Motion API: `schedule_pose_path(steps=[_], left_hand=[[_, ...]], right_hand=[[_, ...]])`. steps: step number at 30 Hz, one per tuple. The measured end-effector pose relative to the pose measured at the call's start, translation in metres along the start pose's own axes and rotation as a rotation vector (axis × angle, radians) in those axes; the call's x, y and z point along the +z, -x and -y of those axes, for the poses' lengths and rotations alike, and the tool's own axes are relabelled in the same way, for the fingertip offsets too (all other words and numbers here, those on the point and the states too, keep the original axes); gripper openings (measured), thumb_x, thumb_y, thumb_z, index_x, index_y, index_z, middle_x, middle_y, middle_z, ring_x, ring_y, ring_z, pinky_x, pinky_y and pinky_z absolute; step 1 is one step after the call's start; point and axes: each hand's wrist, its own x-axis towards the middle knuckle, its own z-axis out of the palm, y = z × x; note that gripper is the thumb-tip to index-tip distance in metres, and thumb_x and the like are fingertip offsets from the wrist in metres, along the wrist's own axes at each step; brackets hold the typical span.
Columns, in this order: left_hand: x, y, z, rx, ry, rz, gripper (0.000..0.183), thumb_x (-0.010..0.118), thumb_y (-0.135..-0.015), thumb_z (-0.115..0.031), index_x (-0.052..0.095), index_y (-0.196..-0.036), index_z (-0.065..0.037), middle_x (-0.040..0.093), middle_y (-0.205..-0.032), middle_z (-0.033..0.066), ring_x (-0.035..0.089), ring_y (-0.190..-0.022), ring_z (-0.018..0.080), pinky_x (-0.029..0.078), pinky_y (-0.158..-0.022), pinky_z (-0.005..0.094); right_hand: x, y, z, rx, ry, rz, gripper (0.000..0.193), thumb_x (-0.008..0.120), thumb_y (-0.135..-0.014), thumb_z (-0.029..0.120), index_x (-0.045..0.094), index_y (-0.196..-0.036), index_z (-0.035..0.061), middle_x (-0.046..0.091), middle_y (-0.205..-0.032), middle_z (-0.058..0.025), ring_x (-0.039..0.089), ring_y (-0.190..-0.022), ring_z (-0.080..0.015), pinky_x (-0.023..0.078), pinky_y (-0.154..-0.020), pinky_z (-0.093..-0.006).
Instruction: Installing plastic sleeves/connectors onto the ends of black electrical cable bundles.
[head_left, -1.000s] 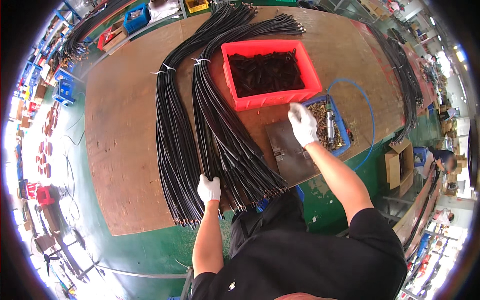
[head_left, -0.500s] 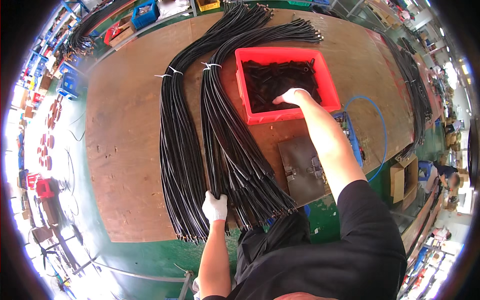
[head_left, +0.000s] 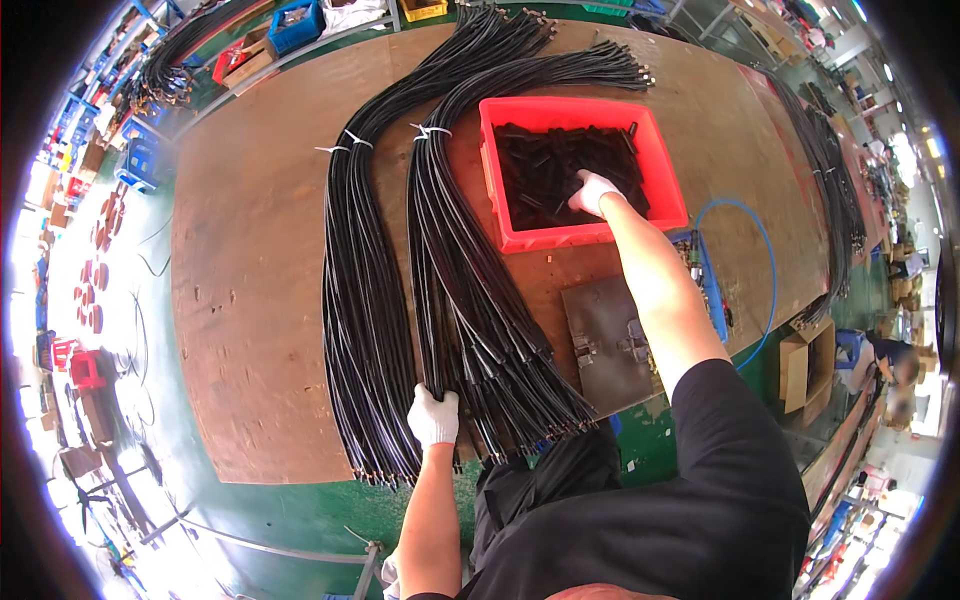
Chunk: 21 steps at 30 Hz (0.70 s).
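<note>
Two long bundles of black cables lie side by side on the table, the left bundle (head_left: 365, 300) and the right bundle (head_left: 480, 270). White ties bind each one near its upper part, and metal tips show at the ends. My left hand (head_left: 434, 416), in a white glove, is closed around a few cables at the near left side of the right bundle. Inside a red bin (head_left: 560, 238), my gloved right hand (head_left: 598, 192) is over a heap of short black tubes (head_left: 545, 165). Its thumb and a finger are apart; their tips are partly lost against the dark tubes.
Near the bin's lower right corner sits a blue tray (head_left: 712, 285) with small parts, beside a curved blue hose (head_left: 770, 260). A dark metal plate (head_left: 605, 335) lies nearer me. More black cables (head_left: 825, 180) line the right side. An open cardboard box (head_left: 806, 368) stands beyond the table.
My right hand has shifted a little up and to the right within the bin, with its thumb and finger showing more. My left hand stays on the cables.
</note>
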Motion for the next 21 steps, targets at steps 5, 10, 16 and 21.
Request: schedule_pose_path(steps=[5, 10, 16, 21], left_hand=[[0.005, 0.002, 0.005, 0.036, -0.009, -0.030, 0.035, 0.076, -0.079, -0.028, 0.059, -0.094, -0.001, 0.068, -0.078, 0.0254, 0.069, -0.077, 0.0475, 0.056, -0.073, 0.0521], [-0.005, 0.006, 0.004, -0.007, 0.010, 0.005, 0.037, 0.076, -0.080, -0.030, 0.060, -0.095, -0.001, 0.070, -0.083, 0.0271, 0.071, -0.084, 0.0481, 0.057, -0.077, 0.0529], [-0.008, -0.002, 0.011, 0.031, 0.148, 0.055, 0.036, 0.074, -0.078, -0.028, 0.060, -0.092, 0.002, 0.070, -0.083, 0.0297, 0.071, -0.089, 0.0479, 0.056, -0.081, 0.0509], [-0.043, -0.006, 0.005, -0.224, 0.774, 0.397, 0.020, 0.071, -0.086, -0.019, 0.064, -0.092, -0.002, 0.064, -0.071, 0.0072, 0.060, -0.053, 0.0208, 0.051, -0.054, 0.0360]], right_hand=[[0.005, 0.005, -0.021, -0.151, -0.220, -0.228, 0.070, 0.080, -0.070, 0.016, 0.060, -0.136, 0.0039, 0.073, -0.115, -0.0181, 0.071, -0.107, -0.0351, 0.055, -0.093, -0.0422], [-0.013, 0.049, -0.007, -0.343, -1.014, -0.111, 0.068, 0.072, -0.079, 0.001, 0.052, -0.144, 0.0064, 0.065, -0.096, -0.0076, 0.068, -0.075, -0.0201, 0.058, -0.063, -0.0375], [-0.026, 0.149, 0.020, -0.438, -1.421, 0.117, 0.050, 0.068, -0.083, -0.004, 0.051, -0.128, 0.0099, 0.067, -0.100, -0.0116, 0.070, -0.073, -0.0251, 0.061, -0.062, -0.0402], [0.025, 0.243, 0.033, -0.411, -1.688, 0.381, 0.053, 0.064, -0.082, -0.008, 0.051, -0.129, 0.0138, 0.066, -0.107, -0.0144, 0.072, -0.083, -0.0309, 0.063, -0.070, -0.0457]])
